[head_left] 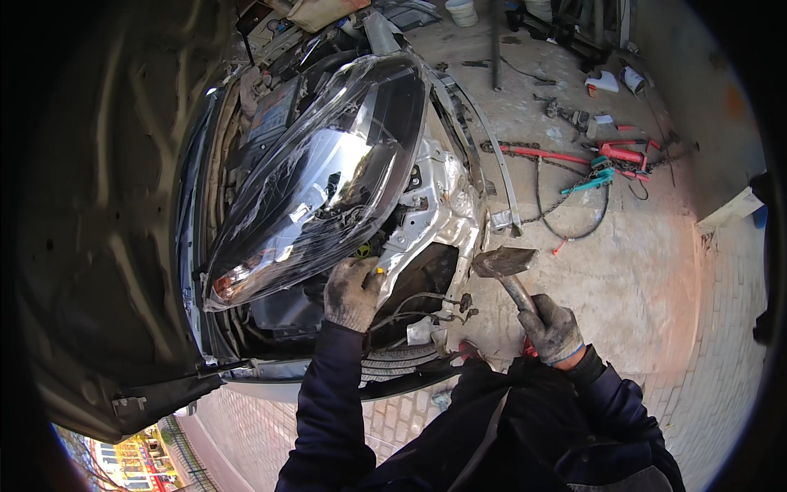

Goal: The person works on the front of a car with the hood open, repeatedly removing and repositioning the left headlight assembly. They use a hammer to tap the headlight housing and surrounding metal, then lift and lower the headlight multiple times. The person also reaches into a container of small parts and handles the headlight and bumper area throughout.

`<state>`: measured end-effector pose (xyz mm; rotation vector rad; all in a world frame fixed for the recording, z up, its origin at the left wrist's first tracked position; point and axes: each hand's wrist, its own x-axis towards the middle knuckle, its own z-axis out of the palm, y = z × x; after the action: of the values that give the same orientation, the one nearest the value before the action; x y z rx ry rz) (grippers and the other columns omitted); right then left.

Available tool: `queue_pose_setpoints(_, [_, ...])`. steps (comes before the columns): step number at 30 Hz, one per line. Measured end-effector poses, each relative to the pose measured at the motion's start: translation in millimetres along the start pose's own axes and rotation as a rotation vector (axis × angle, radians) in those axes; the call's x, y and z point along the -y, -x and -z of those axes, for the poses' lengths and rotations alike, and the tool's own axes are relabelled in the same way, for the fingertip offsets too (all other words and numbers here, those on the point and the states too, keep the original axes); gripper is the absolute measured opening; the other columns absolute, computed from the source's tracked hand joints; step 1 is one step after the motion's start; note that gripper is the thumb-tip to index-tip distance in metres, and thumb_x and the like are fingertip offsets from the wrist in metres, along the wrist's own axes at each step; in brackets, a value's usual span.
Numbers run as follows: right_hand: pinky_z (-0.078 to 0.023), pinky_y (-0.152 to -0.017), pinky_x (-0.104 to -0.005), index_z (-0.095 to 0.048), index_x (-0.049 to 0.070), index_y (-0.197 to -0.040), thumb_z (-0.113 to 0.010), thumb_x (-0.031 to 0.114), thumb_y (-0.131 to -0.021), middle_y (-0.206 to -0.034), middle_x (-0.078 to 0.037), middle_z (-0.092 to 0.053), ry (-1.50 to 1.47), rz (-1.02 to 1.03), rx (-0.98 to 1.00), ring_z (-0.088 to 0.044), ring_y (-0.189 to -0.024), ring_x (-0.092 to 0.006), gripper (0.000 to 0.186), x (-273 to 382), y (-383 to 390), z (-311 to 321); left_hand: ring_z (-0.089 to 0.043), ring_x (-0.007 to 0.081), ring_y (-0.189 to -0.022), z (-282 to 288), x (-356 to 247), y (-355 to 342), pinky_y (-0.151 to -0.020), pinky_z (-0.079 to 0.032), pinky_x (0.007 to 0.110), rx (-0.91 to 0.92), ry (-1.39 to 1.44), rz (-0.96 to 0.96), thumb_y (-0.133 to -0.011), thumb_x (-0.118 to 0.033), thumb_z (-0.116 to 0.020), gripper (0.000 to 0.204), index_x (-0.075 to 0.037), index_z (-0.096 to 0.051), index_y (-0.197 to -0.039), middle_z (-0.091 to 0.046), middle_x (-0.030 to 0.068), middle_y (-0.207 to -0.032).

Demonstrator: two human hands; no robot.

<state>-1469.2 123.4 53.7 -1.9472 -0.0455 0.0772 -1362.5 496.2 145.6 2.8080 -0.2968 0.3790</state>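
Note:
My left hand, in a pale, dirty work glove, is closed at the lower edge of a large car headlight. Its fingertips are partly hidden against the lamp. Clear, wrinkled plastic film wraps the headlight, which lies tilted over the front corner of the open engine bay. Beside that hand runs a bare silver metal body panel, bent and holed. To the right, my gloved right hand grips the handle of a hammer. The worn hammer head is raised near the panel's edge, apart from it.
Loose wiring connectors hang below the panel, above a tyre. The raised hood fills the left side. On the concrete floor lie a red hydraulic tool, chains, a hose and a white bottle. A thin metal strip curves beside the car.

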Motion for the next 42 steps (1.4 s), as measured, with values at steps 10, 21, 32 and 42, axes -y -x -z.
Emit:
queue_pose_setpoints(10, [-0.057,-0.067,-0.0466,-0.071,0.007,-0.112,-0.075,0.029,-0.103,-0.08,-0.021,-0.071,0.046,-0.108,0.021,-0.074,-0.075,-0.0414,0.024,-22,13,-10,-0.073,0.0349,-0.103,11,0,-4,-0.093,-0.059,0.045,0.073,-0.107,-0.146,-0.09,-0.012,-0.08,0.019,-0.006,-0.078,-0.108,-0.075,0.0135,-0.107])
queue_pose_setpoints(21, [-0.058,-0.068,-0.0489,-0.071,0.007,-0.111,-0.077,0.028,-0.101,-0.083,-0.021,-0.072,0.023,-0.006,-0.013,-0.074,-0.078,-0.0428,0.025,0,-5,-18,-0.072,0.0371,-0.089,19,-17,-20,-0.081,-0.059,0.049,0.214,-0.355,-0.226,-0.091,-0.016,-0.077,0.012,-0.005,-0.073,-0.096,-0.071,0.0162,-0.091])
queue_pose_setpoints(32, [-0.059,-0.07,-0.0489,-0.071,0.007,-0.111,-0.076,0.029,-0.101,-0.084,-0.02,-0.073,0.009,-0.035,0.025,-0.075,-0.079,-0.0418,0.025,1,-8,-22,-0.073,0.0374,-0.091,22,-10,-26,-0.083,-0.059,0.049,0.246,-0.286,-0.268,-0.088,-0.013,-0.079,0.013,-0.005,-0.077,-0.099,-0.073,0.0167,-0.096])
queue_pose_setpoints(42, [-0.06,-0.071,-0.0469,-0.069,0.006,-0.112,-0.08,0.028,-0.097,-0.087,-0.02,-0.074,0.041,0.158,-0.141,-0.076,-0.08,-0.0405,0.03,26,-17,-23,-0.074,0.0349,-0.096,16,-4,-13,-0.089,-0.06,0.046,0.116,-0.216,-0.222,-0.088,-0.011,-0.081,0.017,-0.005,-0.079,-0.103,-0.075,0.0138,-0.101])
